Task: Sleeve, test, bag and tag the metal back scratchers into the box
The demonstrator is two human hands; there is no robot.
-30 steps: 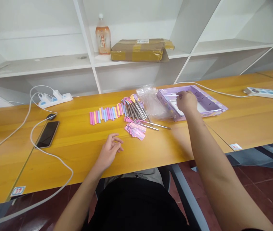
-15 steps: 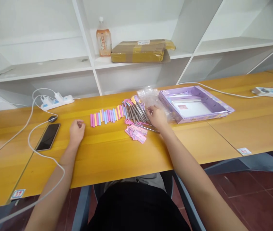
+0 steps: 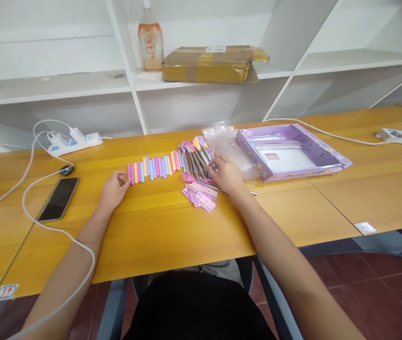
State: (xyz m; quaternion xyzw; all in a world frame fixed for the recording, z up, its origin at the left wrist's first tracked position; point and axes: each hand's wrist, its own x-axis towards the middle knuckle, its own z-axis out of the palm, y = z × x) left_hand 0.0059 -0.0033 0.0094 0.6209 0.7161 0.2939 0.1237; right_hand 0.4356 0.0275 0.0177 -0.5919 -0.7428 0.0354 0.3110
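A row of short pink, yellow, blue and purple sticks (image 3: 156,168) lies side by side on the table. My left hand (image 3: 115,190) is at the row's left end, thumb and bent fingers apart, its fingertips beside the outermost pink stick. At the right end lie several back scratchers (image 3: 198,162) with metal rods and small hand-shaped plastic heads. My right hand (image 3: 226,174) rests against these rods, thumb and fingers closed at their right edge; the exact grip is partly hidden. Pink printed cards (image 3: 202,198) lie just in front, beside a loose pink back scratcher (image 3: 188,177).
Clear plastic wrapping (image 3: 224,141) and an open purple box (image 3: 295,173) are to the right. A phone (image 3: 59,199), white cable (image 3: 45,227) and power strip (image 3: 76,143) lie left. The shelf behind holds a bottle (image 3: 151,45) and a taped carton (image 3: 208,66).
My left hand has moved right to the end of the stick row. My right hand has shifted slightly left onto the rods. The camera view has tilted a little.
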